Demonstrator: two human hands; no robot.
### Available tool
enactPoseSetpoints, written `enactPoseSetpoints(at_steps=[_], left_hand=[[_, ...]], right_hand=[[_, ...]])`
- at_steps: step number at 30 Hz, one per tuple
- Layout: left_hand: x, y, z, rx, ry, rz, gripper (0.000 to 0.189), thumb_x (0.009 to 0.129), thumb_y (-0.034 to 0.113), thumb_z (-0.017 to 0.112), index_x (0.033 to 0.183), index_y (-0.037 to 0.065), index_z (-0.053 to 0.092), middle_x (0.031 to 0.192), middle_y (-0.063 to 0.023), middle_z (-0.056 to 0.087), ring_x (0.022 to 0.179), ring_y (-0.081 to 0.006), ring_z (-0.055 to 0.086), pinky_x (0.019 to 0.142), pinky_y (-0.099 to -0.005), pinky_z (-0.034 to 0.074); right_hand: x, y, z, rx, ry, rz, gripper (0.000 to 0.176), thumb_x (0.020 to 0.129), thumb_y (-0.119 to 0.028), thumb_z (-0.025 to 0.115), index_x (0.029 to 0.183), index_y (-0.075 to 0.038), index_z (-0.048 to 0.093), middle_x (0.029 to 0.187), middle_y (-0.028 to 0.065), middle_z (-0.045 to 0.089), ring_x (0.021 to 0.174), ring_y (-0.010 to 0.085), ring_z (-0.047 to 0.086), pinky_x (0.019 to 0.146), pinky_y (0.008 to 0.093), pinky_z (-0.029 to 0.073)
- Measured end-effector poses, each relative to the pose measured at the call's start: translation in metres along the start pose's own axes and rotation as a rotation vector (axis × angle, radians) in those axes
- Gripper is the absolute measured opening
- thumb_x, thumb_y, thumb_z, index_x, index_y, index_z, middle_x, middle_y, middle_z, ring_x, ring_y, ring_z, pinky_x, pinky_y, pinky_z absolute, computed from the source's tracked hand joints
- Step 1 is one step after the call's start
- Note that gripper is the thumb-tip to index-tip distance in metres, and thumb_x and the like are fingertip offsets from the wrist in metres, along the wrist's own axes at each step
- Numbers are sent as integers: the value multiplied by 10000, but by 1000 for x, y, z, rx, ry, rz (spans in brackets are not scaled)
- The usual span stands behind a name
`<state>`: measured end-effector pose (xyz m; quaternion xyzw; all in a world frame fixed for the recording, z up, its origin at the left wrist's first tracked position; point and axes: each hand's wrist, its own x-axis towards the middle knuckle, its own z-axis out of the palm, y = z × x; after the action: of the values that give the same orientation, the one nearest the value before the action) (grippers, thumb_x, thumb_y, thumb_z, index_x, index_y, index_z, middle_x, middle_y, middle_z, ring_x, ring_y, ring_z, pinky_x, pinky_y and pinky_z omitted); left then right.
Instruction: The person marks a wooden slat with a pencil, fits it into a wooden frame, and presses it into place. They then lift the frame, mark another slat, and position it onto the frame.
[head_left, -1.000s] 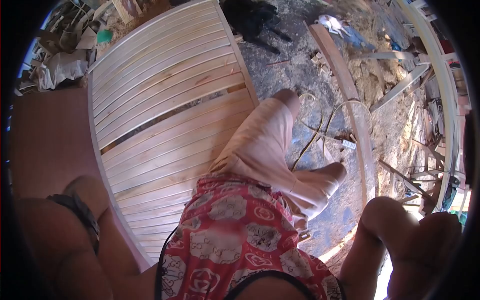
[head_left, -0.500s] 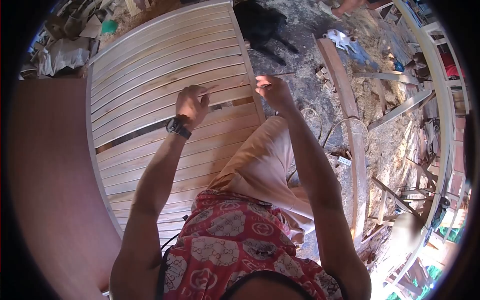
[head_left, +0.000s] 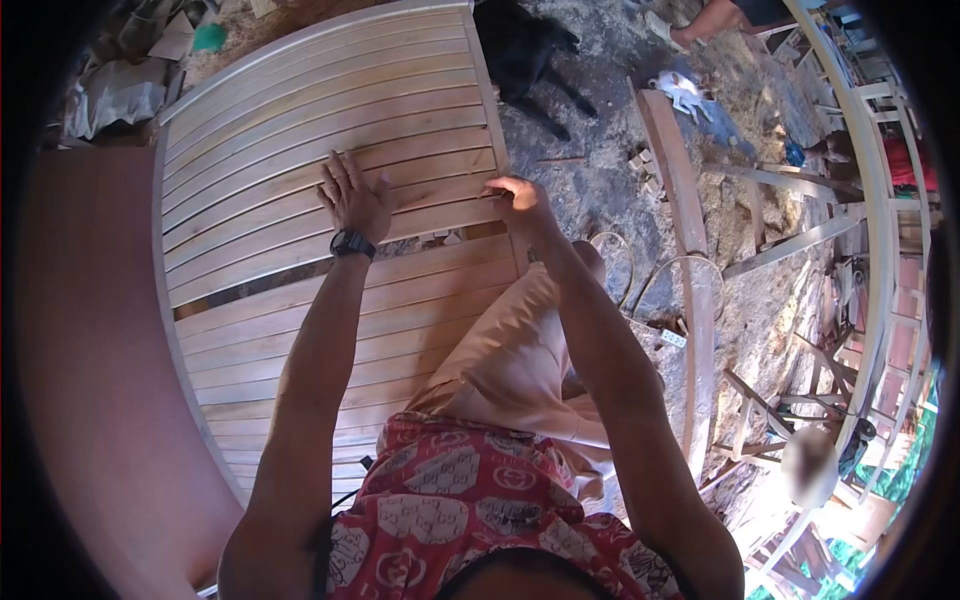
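A slatted wooden panel point(head_left: 330, 120) in a pale frame lies in front of me, with an open gap point(head_left: 270, 285) between two of its slats. My left hand point(head_left: 356, 205), wearing a dark wristwatch point(head_left: 352, 243), rests flat on the slats just above that gap, fingers spread and holding nothing. Over the panel's right edge, my right hand point(head_left: 522, 205) has its thumb and fingers closed together close to a slat's end. Whatever it pinches is too small and hidden to make out.
A smooth brown board point(head_left: 90, 350) lies left of the panel. A black dog point(head_left: 525, 55) and a white animal point(head_left: 678, 90) lie on the floor beyond. Right are a long timber beam point(head_left: 675, 170), a power strip point(head_left: 673, 338) and wooden frames. A person's leg point(head_left: 705, 25) shows at top right.
My left hand has moved left, opened and come down flat on the slats; the thin sliver in its fingers no longer shows there. My right hand has lowered to the panel's right edge.
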<state>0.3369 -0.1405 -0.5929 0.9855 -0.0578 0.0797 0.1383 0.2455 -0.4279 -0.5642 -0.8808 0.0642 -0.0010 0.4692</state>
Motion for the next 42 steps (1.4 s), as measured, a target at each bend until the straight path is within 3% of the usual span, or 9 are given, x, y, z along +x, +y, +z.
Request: enactPoseSetpoints(at_steps=[6,8,11,14,16,29,35,38,42], left_hand=[[8,-7,9,14,-54,-98,845,1043,580,418,1642,30,191,1726,-225,85,1591,-438,66,1272,-586,51],[7,-8,12,3,-70,-114,848,1042,580,420,1642,26,188,1725,-230,87,1591,-436,67,1274,-581,48],[6,-10,18,22,-37,-93,851,1041,568,435,1639,16,186,1721,-232,110,1592,-427,75,1275,-581,47],[6,-9,16,35,-84,-110,854,1037,556,456,1637,11,187,1716,-233,134,1593,-419,83,1277,-577,49],[6,-11,20,40,-14,-76,822,1043,541,453,1621,0,228,1698,-250,186,1575,-444,142,1261,-600,104],[5,-2,7,35,-65,-114,846,1032,565,458,1617,1,225,1697,-237,199,1584,-414,129,1275,-589,76],[5,-7,14,42,-30,-81,835,1031,556,462,1613,2,237,1695,-237,202,1579,-422,146,1272,-593,87],[3,-14,18,55,41,-57,805,1025,532,498,1602,12,284,1676,-254,245,1564,-424,197,1241,-633,152],[-18,-27,-15,-100,166,101,650,963,380,648,1467,21,449,1537,-243,428,1431,-442,383,1180,-588,286]], right_hand=[[3,6,7,3,36,-75,263,872,-126,653,1110,-85,757,1035,169,756,971,348,739,858,405,576],[3,3,3,-12,-25,-135,263,868,-32,693,1126,-39,741,1011,142,753,904,234,732,808,340,560],[5,-2,0,26,-73,-72,210,876,-51,712,1082,-24,745,975,142,750,869,217,725,786,329,553],[3,-12,-3,90,-92,16,192,903,-166,676,1042,-65,762,996,171,751,927,335,738,820,394,566],[4,-12,-2,64,-80,-11,184,907,-166,678,1031,-61,763,994,167,752,925,332,738,816,393,566],[5,-27,-11,183,84,-128,121,934,-117,646,984,-52,735,894,147,744,815,258,734,736,350,553],[-15,-18,-15,43,53,-44,142,944,-120,667,1029,-44,753,845,161,745,736,241,724,691,347,545],[-32,-4,-10,13,-12,-96,122,965,-75,677,1040,-9,746,882,102,782,837,154,749,761,302,568],[-50,0,-10,136,27,-53,119,975,-88,672,1026,-8,744,899,114,784,837,188,761,758,318,572]])
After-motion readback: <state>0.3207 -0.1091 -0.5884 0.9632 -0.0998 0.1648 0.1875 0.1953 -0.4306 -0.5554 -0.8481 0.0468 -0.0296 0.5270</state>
